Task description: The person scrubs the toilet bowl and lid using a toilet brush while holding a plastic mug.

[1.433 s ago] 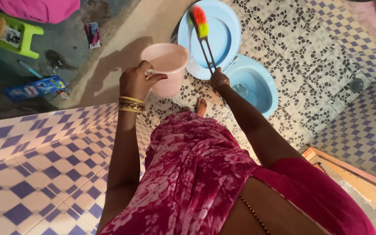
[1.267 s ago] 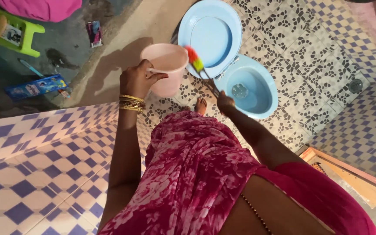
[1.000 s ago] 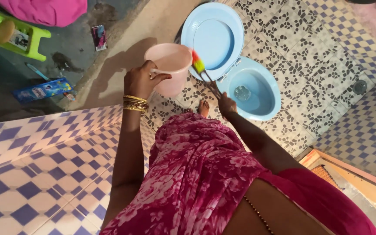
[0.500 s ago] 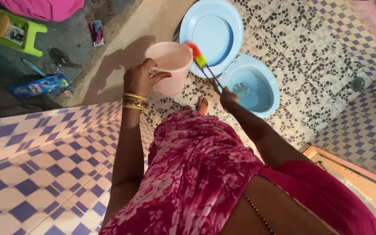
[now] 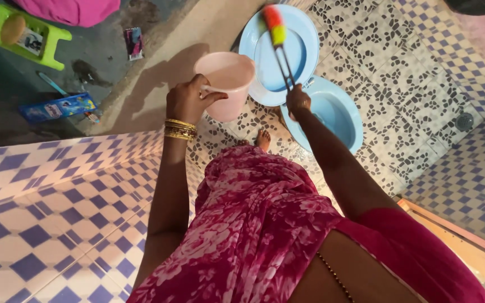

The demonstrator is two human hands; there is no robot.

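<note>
2 hands (image 5: 188, 101) hold pink mug (image 5: 227, 84), brush (image 5: 279, 47); blue packet (image 5: 58, 107) left.

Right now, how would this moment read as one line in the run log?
left hand: grips pink mug handle | right hand: holds toilet brush, bristles against raised lid | blue toilet bowl: open

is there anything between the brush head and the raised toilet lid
Nothing visible. The brush, held by the right hand, has its red and yellow head over the raised lid, with no object between them; whether it touches is unclear.
</note>
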